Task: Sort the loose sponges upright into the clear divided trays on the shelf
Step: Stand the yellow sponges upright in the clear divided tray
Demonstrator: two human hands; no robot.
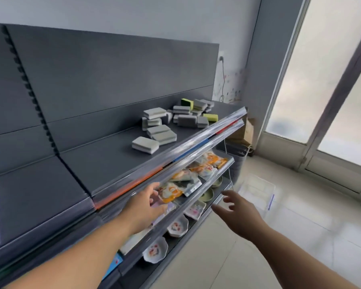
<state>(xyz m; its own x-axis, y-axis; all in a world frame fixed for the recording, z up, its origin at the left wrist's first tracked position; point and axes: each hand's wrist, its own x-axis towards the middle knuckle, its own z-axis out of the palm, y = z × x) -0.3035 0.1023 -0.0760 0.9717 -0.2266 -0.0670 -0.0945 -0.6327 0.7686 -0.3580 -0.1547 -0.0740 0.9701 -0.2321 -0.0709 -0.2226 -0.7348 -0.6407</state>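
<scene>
— Where are the sponges (169, 124)?
— Loose in a heap on the top shelf (104, 163), toward its far right end; most lie flat, grey and white, with two yellow-green ones among them.
— And the hands?
— Forearm stretched forward, the left hand (146, 207) sits just below that shelf's front edge; its fingers are loosely extended over the packets (202, 170), gripping nothing; touching or not, I cannot tell. Lower and out from the shelf's front, the right hand (238, 211) is palm down, fingers splayed wide, empty; beyond it a clear tray (256, 188) lies on the floor near the shelf's right end.
</scene>
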